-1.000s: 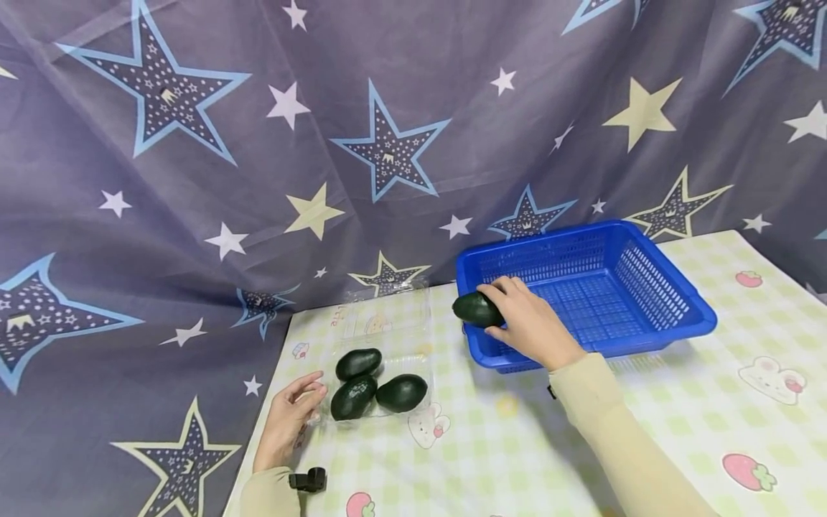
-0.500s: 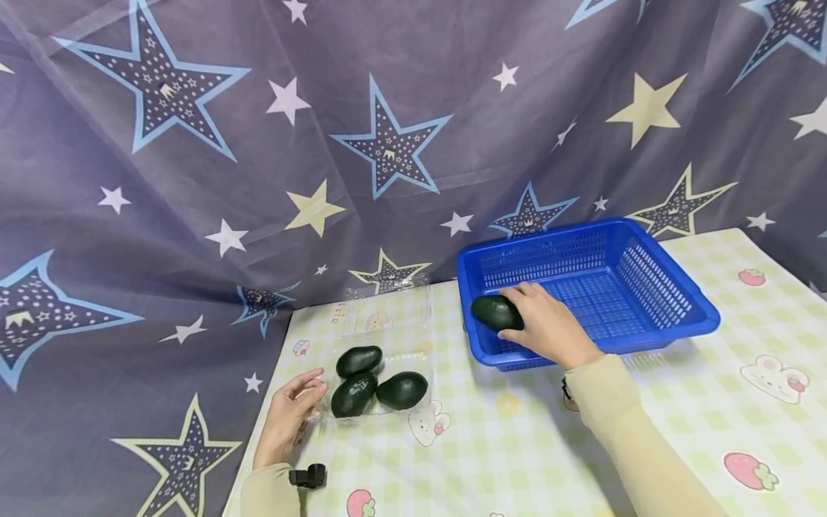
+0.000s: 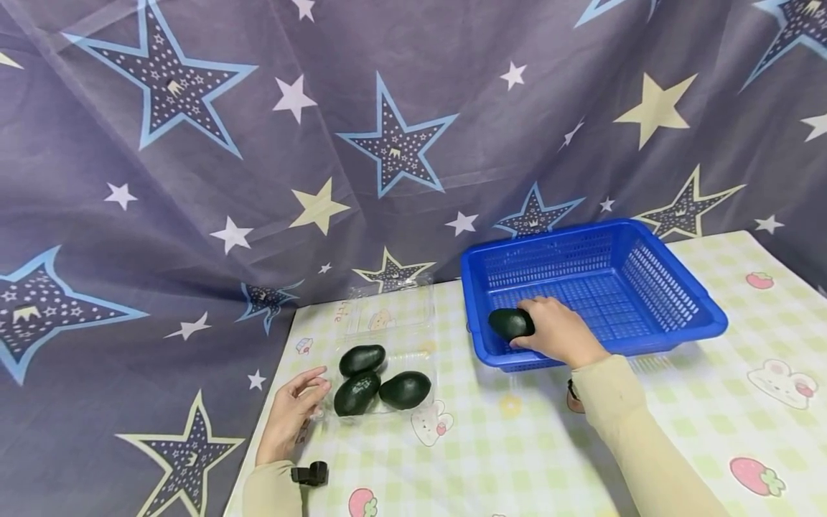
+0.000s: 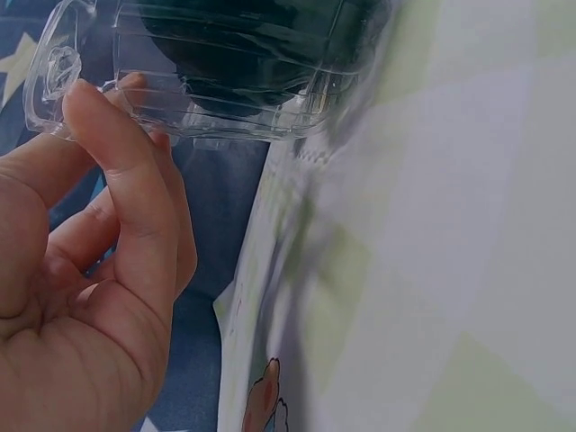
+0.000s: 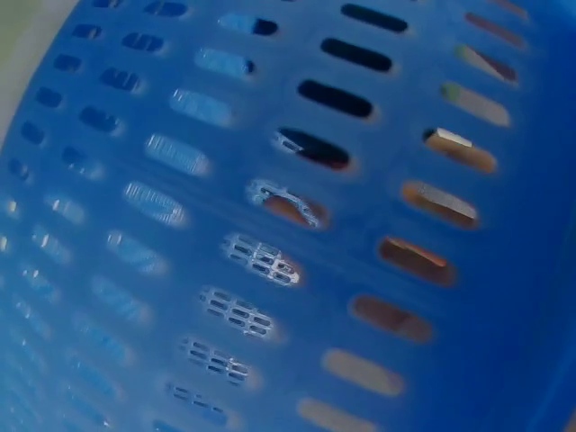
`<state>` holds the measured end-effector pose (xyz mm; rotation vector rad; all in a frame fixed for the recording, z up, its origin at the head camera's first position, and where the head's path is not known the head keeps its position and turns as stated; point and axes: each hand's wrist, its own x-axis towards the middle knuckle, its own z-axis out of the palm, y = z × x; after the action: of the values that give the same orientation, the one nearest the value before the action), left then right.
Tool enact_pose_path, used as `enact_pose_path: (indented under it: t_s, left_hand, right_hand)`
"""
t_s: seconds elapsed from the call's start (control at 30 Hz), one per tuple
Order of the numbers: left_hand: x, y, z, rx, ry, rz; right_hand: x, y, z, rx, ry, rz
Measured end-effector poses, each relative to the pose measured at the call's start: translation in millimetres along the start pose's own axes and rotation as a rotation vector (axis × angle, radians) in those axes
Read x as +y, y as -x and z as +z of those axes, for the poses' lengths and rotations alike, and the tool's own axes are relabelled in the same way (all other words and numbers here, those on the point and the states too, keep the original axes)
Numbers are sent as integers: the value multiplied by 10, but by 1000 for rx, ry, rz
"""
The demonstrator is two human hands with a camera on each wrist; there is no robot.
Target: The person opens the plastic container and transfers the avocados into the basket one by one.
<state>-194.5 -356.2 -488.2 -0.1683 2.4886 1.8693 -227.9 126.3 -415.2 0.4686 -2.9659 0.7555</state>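
My right hand (image 3: 558, 330) grips a dark green avocado (image 3: 510, 324) inside the left part of a blue plastic basket (image 3: 694, 327), low over its floor. Whether the avocado touches the floor is hard to tell. The right wrist view shows mainly the slotted basket wall (image 5: 207, 234), with the hand and fruit partly glimpsed through the slots. At the left, my left hand (image 3: 293, 413) pinches the edge of a clear plastic clamshell box (image 4: 243, 126) between thumb and finger. Three avocados (image 3: 405, 390) lie in that box, whose lid (image 3: 390, 312) is folded back.
A checked tablecloth (image 3: 465, 467) with cartoon prints covers the table. Behind it hangs a dark curtain (image 3: 258, 179) with stars, close to the basket's back rim. A black strap (image 3: 310, 474) sits on the left wrist.
My right hand has carried the avocado from over the basket's left rim rightward and down into the basket. The left hand and the box stay where they were.
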Motion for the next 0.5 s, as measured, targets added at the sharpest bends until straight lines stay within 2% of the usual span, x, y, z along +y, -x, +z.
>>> enact_pose_path:
  t_s: [0.23, 0.5]
  left_hand:
    - [16, -11, -5, -5, 4, -5]
    - [16, 0, -3, -3, 3, -12]
  right_hand:
    - [25, -60, -3, -76, 5, 32]
    - [25, -102, 18, -125, -28, 9]
